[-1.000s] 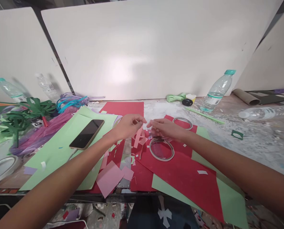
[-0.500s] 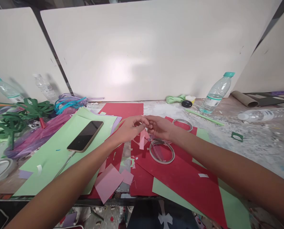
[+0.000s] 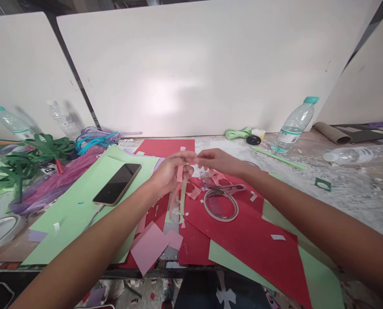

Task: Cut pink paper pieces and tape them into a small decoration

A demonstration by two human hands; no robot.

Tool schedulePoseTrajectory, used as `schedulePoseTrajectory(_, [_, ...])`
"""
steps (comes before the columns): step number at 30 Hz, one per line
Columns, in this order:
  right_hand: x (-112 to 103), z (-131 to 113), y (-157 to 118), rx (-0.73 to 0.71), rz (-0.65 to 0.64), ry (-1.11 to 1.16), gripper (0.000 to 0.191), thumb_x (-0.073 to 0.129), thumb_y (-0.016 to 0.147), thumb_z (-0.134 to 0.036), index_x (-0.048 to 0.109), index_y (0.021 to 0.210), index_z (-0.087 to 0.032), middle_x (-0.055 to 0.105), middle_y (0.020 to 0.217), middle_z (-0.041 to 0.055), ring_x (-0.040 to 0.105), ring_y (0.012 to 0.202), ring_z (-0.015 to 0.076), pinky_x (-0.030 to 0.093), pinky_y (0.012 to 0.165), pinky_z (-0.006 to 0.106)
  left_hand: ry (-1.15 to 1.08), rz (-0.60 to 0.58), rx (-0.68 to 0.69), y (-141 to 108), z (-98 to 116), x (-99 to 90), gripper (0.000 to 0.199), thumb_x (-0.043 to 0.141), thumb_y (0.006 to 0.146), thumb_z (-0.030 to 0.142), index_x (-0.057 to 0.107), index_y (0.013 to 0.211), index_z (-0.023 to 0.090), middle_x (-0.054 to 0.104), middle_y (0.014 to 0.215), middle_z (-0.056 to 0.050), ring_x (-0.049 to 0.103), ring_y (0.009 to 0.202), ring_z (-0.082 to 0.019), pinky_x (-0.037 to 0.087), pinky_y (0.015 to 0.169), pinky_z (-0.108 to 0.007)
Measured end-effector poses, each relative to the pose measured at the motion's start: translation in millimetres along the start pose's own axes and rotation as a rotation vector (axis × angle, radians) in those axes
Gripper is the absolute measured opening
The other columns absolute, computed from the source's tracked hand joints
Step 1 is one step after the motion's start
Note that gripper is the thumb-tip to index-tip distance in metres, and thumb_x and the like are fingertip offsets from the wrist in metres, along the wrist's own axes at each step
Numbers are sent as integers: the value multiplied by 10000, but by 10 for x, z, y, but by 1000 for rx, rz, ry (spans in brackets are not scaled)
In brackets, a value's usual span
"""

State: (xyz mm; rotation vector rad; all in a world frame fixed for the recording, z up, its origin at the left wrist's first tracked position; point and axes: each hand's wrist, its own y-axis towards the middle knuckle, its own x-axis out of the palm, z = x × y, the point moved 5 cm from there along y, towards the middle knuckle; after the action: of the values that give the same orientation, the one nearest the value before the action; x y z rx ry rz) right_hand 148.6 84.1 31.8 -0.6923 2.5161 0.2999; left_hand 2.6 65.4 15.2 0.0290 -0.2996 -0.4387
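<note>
My left hand (image 3: 170, 171) is curled above the middle of the table with a pink paper strip (image 3: 180, 173) between its fingers. Fingertip to fingertip with it is my right hand (image 3: 221, 161), its fingers pinched; whatever is in that pinch is too small to make out. Below the hands hang or lie a light green paper strip (image 3: 182, 197) and another pink strip; I cannot tell whether they are held. A roll of tape (image 3: 236, 210) lies on red paper (image 3: 258, 231) under my right hand, with scissors (image 3: 233, 188) across its far edge.
A phone (image 3: 117, 183) with a cable rests on light green paper (image 3: 59, 231) at the left. Pink paper pieces (image 3: 149, 248) lie near the front edge. A water bottle (image 3: 291, 126) stands at the back right, another bottle (image 3: 355, 155) on its side. Dark green paper curls (image 3: 52, 146) are at the left.
The hands have shifted slightly and their fingers have spread more. The pink strip now shows at my left hand, and the scissors and green strip beneath have come into view.
</note>
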Motion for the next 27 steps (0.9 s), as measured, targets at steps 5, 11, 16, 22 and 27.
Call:
schedulePoseTrajectory(5, [-97,257,-353,66,-274,-492,283,716,640,-418,659,849,-237,622,842,52,537,644,181,351,513,279,-117,10,-89,-10,-43,-14,342,487,633,91,648,922,178,595,1081,-53,473,519,-42,335,401,-191])
schedulePoseTrajectory(11, [39,385,-473,-20,-206,-524,109,617,694,-289,537,708,-215,569,730,26,479,591,158,308,501,273,-141,33,-111,-19,-117,18,449,511,630,76,621,1048,196,591,1032,-52,453,490,-24,310,378,-167])
schedulePoseTrajectory(16, [-38,417,-458,-11,-97,-437,86,539,763,-277,475,777,-221,554,699,9,478,582,154,325,519,277,-121,30,-155,-22,-152,1,403,465,597,45,620,952,156,575,794,-3,262,343,4,192,316,-181])
schedulePoseTrajectory(22, [-103,510,-525,103,-208,-448,209,553,776,-372,469,668,-213,499,606,-5,415,511,128,288,473,268,-298,-72,-200,-65,-179,97,159,493,648,67,569,758,152,459,673,37,209,349,-4,168,334,-189])
schedulePoseTrajectory(27, [-73,452,-534,117,-170,-482,285,549,781,-352,418,580,-198,448,548,-22,380,486,109,267,463,264,62,-38,-128,-126,-164,150,198,487,706,120,622,836,183,362,569,47,248,416,-52,225,397,-200])
